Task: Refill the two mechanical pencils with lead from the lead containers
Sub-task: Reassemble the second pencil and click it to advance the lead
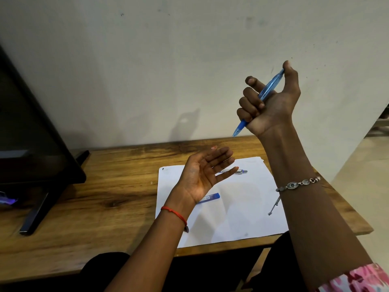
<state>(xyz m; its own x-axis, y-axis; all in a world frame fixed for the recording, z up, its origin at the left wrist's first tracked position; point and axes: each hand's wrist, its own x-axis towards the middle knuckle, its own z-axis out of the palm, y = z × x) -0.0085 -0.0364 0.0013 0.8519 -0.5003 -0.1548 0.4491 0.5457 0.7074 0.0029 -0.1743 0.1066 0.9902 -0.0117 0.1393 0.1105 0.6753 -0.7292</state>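
Note:
My right hand [271, 104] is raised high above the table, fist closed around a blue mechanical pencil [267, 90]; my thumb rests on its top end and its tip points down and left. Lower down, my left hand [204, 173] hovers palm up over a white sheet of paper [242, 211], fingers spread and holding nothing. A second, silver mechanical pencil [237, 171] lies on the paper, partly hidden behind my left fingers. A blue lead container [209, 197] lies on the paper just under my left wrist. No other lead container shows.
The paper lies on a wooden table [105, 186] against a pale wall. A dark monitor [31, 133] on a stand occupies the table's left side. The table's right edge drops off beside my right forearm.

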